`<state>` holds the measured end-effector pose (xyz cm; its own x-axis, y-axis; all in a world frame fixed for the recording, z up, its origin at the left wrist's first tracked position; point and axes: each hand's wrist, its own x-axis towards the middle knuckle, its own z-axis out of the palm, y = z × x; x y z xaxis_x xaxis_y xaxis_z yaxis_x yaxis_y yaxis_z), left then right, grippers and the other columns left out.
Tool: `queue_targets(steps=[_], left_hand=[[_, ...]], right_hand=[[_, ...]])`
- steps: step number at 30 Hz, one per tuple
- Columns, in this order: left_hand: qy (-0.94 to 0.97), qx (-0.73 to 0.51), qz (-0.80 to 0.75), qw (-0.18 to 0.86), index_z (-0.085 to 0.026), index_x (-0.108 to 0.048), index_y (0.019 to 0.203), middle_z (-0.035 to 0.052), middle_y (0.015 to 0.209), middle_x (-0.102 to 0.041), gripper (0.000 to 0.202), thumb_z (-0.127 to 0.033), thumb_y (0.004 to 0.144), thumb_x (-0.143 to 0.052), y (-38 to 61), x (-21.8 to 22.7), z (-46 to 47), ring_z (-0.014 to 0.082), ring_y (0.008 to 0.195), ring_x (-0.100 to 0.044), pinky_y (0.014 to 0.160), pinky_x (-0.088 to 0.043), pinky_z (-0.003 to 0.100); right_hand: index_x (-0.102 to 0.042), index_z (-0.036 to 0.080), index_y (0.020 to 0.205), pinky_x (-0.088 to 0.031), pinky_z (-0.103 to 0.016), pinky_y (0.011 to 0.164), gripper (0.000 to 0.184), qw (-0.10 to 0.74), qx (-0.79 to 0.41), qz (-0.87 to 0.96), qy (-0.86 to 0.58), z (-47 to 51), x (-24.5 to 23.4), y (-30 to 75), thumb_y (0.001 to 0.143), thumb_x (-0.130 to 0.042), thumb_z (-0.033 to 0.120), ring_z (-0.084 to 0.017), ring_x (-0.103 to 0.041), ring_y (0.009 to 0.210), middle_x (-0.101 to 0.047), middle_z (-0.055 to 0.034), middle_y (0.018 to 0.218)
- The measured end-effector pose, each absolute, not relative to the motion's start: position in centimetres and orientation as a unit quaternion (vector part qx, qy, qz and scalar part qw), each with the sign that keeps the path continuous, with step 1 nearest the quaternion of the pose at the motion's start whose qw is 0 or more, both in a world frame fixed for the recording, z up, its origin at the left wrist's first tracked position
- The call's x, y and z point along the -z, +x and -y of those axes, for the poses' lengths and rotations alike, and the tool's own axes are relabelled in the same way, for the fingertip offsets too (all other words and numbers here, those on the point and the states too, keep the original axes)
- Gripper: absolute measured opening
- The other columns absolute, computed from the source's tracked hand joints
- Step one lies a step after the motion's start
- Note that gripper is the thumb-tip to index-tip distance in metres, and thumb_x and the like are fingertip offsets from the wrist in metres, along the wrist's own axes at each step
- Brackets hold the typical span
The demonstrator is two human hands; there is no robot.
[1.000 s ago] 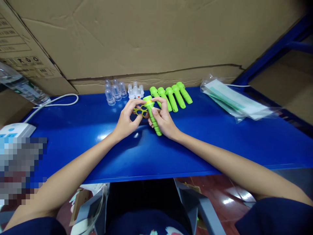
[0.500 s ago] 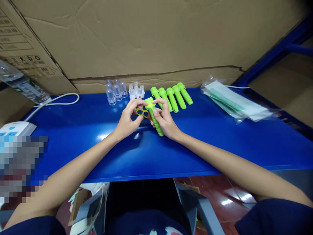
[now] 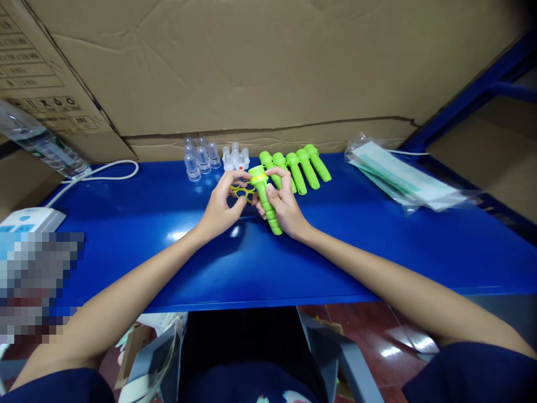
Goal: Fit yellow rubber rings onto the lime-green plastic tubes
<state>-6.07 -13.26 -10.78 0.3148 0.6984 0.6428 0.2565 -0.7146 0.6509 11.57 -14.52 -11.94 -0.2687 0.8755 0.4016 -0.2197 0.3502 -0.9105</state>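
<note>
My right hand point(image 3: 285, 210) is wrapped round the ribbed handle of a green toy flashlight point(image 3: 268, 207), held tilted with its wide head away from me. Around that head runs a yellow ring point(image 3: 259, 178). My left hand point(image 3: 224, 201) has its index fingertip against the ring's left side, thumb apart below. My right index finger presses from the opposite side. Just behind my left fingers shows a yellow piece of joined loops point(image 3: 244, 193), partly hidden. Several more green flashlights point(image 3: 309, 168) lie in a row behind my right hand.
Clear plastic caps point(image 3: 203, 160) stand upright at the back, beside a white piece with clear knobs point(image 3: 235, 157). A bagged white-and-green packet point(image 3: 403, 173) lies right on the blue table point(image 3: 260, 274). Left are a water bottle point(image 3: 46, 145), white cable point(image 3: 104, 169) and power strip point(image 3: 31, 221).
The yellow ring now shows as a fuller, more even band round the flashlight's head, and the head's rim looks smoother. Both hands stay in nearly the same place.
</note>
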Motion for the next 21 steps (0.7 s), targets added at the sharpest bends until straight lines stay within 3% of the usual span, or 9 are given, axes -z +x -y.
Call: queue_targets(steps=[10,15,21], left_hand=[[0.773,-0.491,-0.309,0.257,-0.02,-0.053,0.118,0.0071,0.115,-0.066,0.03,-0.018,0.089,-0.058,-6.1,11.2,13.0,0.0176,0.106,-0.066,0.08,-0.051,0.027],[0.774,-0.496,-0.302,0.251,-0.02,-0.054,0.117,0.0066,0.112,-0.067,0.025,-0.027,0.095,-0.061,-6.0,10.8,13.4,0.0167,0.103,-0.067,0.081,-0.052,0.027],[0.789,-0.501,-0.283,0.215,-0.02,-0.056,0.117,0.0066,0.115,-0.067,0.024,-0.019,0.093,-0.056,-6.0,10.7,13.5,0.0161,0.102,-0.067,0.08,-0.052,0.027]], right_hand=[[-0.03,0.03,0.116,-0.04,-0.022,0.042,0.04,0.548,-0.519,0.605,-0.252,14.7,11.5,11.4,0.097,-0.055,0.056,-0.009,-0.049,0.048,-0.059,0.0075,0.071],[-0.028,0.031,0.112,-0.039,-0.02,0.039,0.054,0.549,-0.522,0.594,-0.27,14.7,11.1,11.3,0.087,-0.072,0.05,-0.008,-0.047,0.043,-0.059,0.0109,0.068],[-0.027,0.031,0.107,-0.037,-0.02,0.037,0.049,0.522,-0.568,0.579,-0.265,14.8,10.7,11.8,0.089,-0.069,0.05,-0.009,-0.046,0.041,-0.06,0.0108,0.068]])
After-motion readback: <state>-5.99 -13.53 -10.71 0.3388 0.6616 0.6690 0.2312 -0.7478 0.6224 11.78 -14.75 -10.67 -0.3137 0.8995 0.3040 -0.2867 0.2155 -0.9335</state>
